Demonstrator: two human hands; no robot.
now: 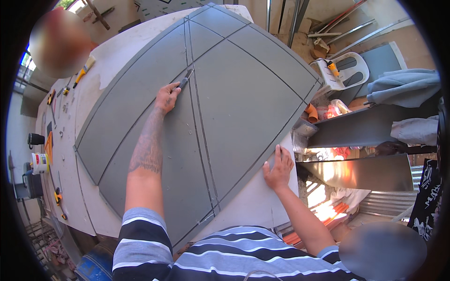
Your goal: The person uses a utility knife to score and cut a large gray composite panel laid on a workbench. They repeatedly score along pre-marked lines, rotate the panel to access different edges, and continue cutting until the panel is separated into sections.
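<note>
A large grey panel [243,103] lies on a pale worktable [77,187], with dark straight grooves running across its face. My left hand [167,97] grips a slim dark-handled knife [184,82]. Its blade tip rests at a double groove near the panel's far end. Small shavings lie along the groove. My right hand [279,167] is open, fingers stretched out, at the panel's right-hand edge, over the pale surface.
Along the table's left lie a yellow-handled brush [83,71], a white bucket [40,163] and several small tools. Another person [61,42] is at the far left. A white plastic chair [344,72] holding a yellow tool stands right, near dark sheets [356,129].
</note>
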